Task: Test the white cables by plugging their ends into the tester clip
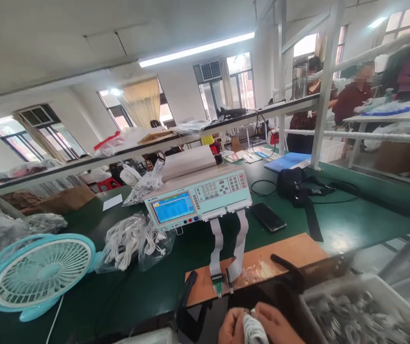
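At the bottom of the head view, a coiled white cable [254, 330] sits between my two hands. My left hand [232, 325] is closed on the left side of the coil. Pressed against it from the right is my right hand [274, 323], its fingers curled and also closed on the coil. The fingertips meet near the top of the bundle; the cable's ends are hard to make out. Just beyond my hands, small connector fixtures [218, 288] sit on an orange-brown board [276, 260]. Grey ribbon cables [238, 243] join them to a tester with a screen [174, 208].
A turquoise fan [43, 274] stands at left, beside bagged white cables [128, 239]. Dark clamps [186, 298] hold the board's edge. A phone [268, 217] and black bag [292, 186] lie right. A bin [401, 286] holds many cables. Other people [355, 98] sit at back right.
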Motion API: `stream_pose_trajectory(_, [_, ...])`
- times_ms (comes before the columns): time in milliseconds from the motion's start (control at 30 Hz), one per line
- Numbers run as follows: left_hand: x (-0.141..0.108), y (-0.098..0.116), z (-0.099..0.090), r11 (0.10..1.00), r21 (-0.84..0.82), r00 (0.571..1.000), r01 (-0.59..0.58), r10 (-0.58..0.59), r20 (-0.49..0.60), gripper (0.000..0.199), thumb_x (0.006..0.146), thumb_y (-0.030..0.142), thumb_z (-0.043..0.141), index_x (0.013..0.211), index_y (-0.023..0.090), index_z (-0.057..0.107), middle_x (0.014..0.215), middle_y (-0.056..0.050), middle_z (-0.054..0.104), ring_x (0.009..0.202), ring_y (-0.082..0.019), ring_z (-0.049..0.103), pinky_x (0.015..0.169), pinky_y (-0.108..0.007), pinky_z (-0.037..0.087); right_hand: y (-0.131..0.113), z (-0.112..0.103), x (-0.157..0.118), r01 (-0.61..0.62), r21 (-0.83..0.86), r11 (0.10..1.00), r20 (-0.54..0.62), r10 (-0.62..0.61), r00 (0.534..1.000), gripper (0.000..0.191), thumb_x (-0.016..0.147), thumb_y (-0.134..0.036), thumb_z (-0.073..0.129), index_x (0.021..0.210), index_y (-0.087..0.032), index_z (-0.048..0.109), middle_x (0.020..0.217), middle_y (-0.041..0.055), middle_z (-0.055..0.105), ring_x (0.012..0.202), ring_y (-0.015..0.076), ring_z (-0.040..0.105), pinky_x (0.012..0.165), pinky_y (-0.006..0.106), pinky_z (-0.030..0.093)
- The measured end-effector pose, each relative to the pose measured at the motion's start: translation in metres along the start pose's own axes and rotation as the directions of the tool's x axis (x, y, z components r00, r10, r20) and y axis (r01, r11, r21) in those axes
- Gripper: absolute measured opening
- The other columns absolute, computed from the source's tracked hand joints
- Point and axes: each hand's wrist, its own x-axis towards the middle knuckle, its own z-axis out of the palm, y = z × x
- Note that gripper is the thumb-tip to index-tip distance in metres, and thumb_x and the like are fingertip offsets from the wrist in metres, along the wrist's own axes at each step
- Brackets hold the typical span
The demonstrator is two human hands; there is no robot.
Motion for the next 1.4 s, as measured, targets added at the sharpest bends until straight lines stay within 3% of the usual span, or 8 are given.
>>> stream_pose_trajectory(100, [-0.022,0.023,0.008,0.996,-0.073,0.993,0.052,-0.043,0.109,0.031,0.074,0.050,0.059,0.078,0.019,0.059,0.041,0.006,0.045,0.037,-0.007,0.032,0.038,-0.017,0.023,0.000,-0.078,-0.033,-0.062,-0.293,0.954,-0.041,0.052,0.998,0.036,0.074,-0.052,0.046,0.058,-0.021,0.040,0.053,-0.0045,0.037,0.050,0.0114,0.036,0.049,0.023,0.030])
stream_pose_trajectory(233, [-0.035,0.050,0.013,0.973,-0.228,0.976,0.027,0.024,0.217,0.019,0.075,0.031,0.062,0.090,0.021,0.056,0.070,0.001,0.056,0.056,-0.009,0.046,0.048,-0.017,0.035,-0.017,-0.148,-0.075,-0.120,-0.833,0.540,-0.167,-0.040,0.985,0.017,0.072,-0.033,0.053,0.061,-0.020,0.052,0.062,0.0019,0.053,0.062,0.0172,0.051,0.060,0.027,0.038])
stream_pose_trajectory(433, [-0.046,0.051,0.032,0.972,-0.203,0.961,-0.119,0.165,0.222,0.014,0.075,0.024,0.059,0.088,0.021,0.056,0.088,-0.003,0.051,0.071,-0.014,0.050,0.056,-0.022,0.043,-0.044,-0.057,-0.077,0.110,-0.531,0.840,0.071,-0.085,0.994,0.011,0.083,-0.027,0.050,0.082,-0.021,0.058,0.076,0.0003,0.061,0.072,0.0154,0.056,0.064,0.023,0.042])
stream_pose_trajectory(567, [-0.049,0.047,0.034,0.950,0.034,0.937,-0.311,0.300,0.180,0.008,0.076,0.024,0.057,0.083,0.021,0.059,0.087,-0.004,0.051,0.080,-0.018,0.051,0.074,-0.028,0.043,-0.030,-0.003,-0.060,0.225,-0.446,0.867,0.071,-0.216,0.974,0.007,0.080,-0.023,0.054,0.075,-0.018,0.057,0.072,-0.0005,0.059,0.066,0.0137,0.051,0.061,0.023,0.037])
stream_pose_trajectory(667, [-0.048,0.039,0.028,0.953,0.093,0.957,-0.290,0.286,0.051,0.015,0.075,0.030,0.060,0.088,0.022,0.060,0.089,-0.004,0.054,0.087,-0.020,0.051,0.079,-0.028,0.042,-0.020,0.002,-0.052,0.229,-0.383,0.895,0.064,-0.222,0.973,0.013,0.082,-0.025,0.051,0.072,-0.017,0.054,0.068,-0.0019,0.053,0.063,0.0121,0.046,0.058,0.022,0.035])
stream_pose_trajectory(900, [-0.032,0.027,-0.005,0.949,-0.116,0.954,0.292,-0.281,0.109,0.032,0.068,0.035,0.072,0.092,0.017,0.060,0.084,-0.004,0.062,0.081,-0.017,0.059,0.074,-0.027,0.046,-0.018,-0.005,-0.025,0.377,-0.502,0.778,0.077,-0.393,0.916,0.015,0.087,-0.026,0.045,0.076,-0.019,0.051,0.070,-0.0022,0.048,0.064,0.0121,0.042,0.060,0.023,0.033])
stream_pose_trajectory(1167, [0.001,0.036,-0.032,0.968,0.187,0.963,0.170,-0.203,0.176,0.034,0.061,0.045,0.073,0.067,0.012,0.066,0.057,0.000,0.058,0.054,-0.013,0.053,0.051,-0.022,0.046,-0.013,0.021,0.016,0.249,-0.367,0.896,-0.048,-0.285,0.957,0.018,0.082,-0.028,0.049,0.067,-0.018,0.049,0.062,-0.0032,0.046,0.059,0.0120,0.041,0.057,0.023,0.033])
stream_pose_trajectory(1400, [0.006,0.040,-0.033,0.953,0.040,0.944,0.300,-0.302,0.133,0.033,0.062,0.042,0.072,0.076,0.014,0.064,0.056,0.000,0.061,0.047,-0.012,0.053,0.044,-0.022,0.046,-0.012,0.033,0.024,0.176,-0.193,0.965,-0.129,-0.202,0.971,0.028,0.079,-0.041,0.053,0.063,-0.018,0.048,0.057,-0.0041,0.043,0.055,0.0111,0.038,0.052,0.023,0.032])
